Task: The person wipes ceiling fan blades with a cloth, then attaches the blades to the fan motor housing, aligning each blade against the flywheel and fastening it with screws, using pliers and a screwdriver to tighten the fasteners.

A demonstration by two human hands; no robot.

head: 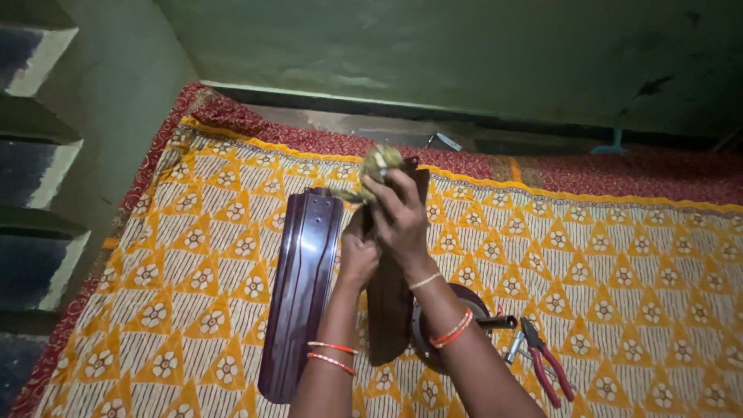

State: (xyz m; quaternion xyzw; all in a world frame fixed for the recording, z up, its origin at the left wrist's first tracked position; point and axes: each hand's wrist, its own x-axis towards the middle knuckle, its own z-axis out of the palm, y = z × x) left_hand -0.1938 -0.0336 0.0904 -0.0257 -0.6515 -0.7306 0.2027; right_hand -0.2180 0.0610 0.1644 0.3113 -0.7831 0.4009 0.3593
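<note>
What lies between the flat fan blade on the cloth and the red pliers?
In the head view: both hands, the blade they hold and the fan motor.

**Open bedspread to the right, clutter close in**

The patterned bedspread [619, 263] lies open toward the right and far side. A dark fan blade [302, 286] bars the left; the motor hub [457, 325], red-handled pliers [546, 364] and a screwdriver [515, 347] crowd the near right. The green wall [464, 54] closes the back.

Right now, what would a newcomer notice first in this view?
At centre, the right hand presses a crumpled yellowish cloth on a raised dark fan blade, which the left hand steadies. Another maroon blade lies left on the orange patterned bedsheet; red-handled pliers lie right.
</note>
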